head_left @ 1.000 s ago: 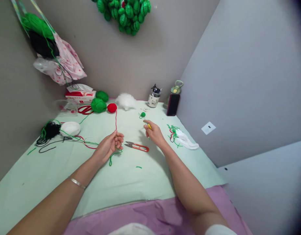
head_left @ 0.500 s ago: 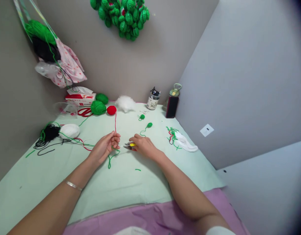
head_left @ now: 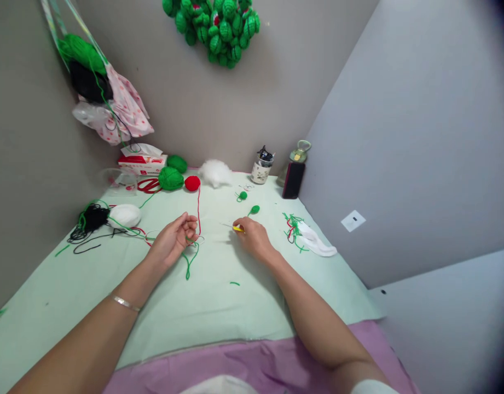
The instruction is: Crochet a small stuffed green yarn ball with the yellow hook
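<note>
My left hand (head_left: 177, 236) is half curled, palm turned inward, with green yarn (head_left: 188, 268) trailing from its fingers in a loop onto the table. Red yarn (head_left: 200, 210) runs from the red ball (head_left: 192, 183) down to the same fingers. In my right hand (head_left: 254, 238) are yellow-handled thread snips (head_left: 238, 229), their thin blades pointing left, away from the yarn. Just beyond that hand lies a small green crocheted piece (head_left: 255, 209) with a yarn tail. A second small green piece (head_left: 243, 195) rests farther back.
Green yarn balls (head_left: 171, 178), white stuffing (head_left: 215, 173), a jar (head_left: 261, 168) and a phone (head_left: 293, 180) line the back. Black yarn (head_left: 91, 219) and a white ball (head_left: 125, 216) lie left. Yarn scraps (head_left: 293, 224) and white cloth (head_left: 317, 241) lie right. Green crocheted pieces (head_left: 225, 33) hang above.
My right hand has drawn the snips back, up and to the right, away from my left hand. The snips' blades now appear as a thin line. My left hand stays nearly in place with the yarn.
</note>
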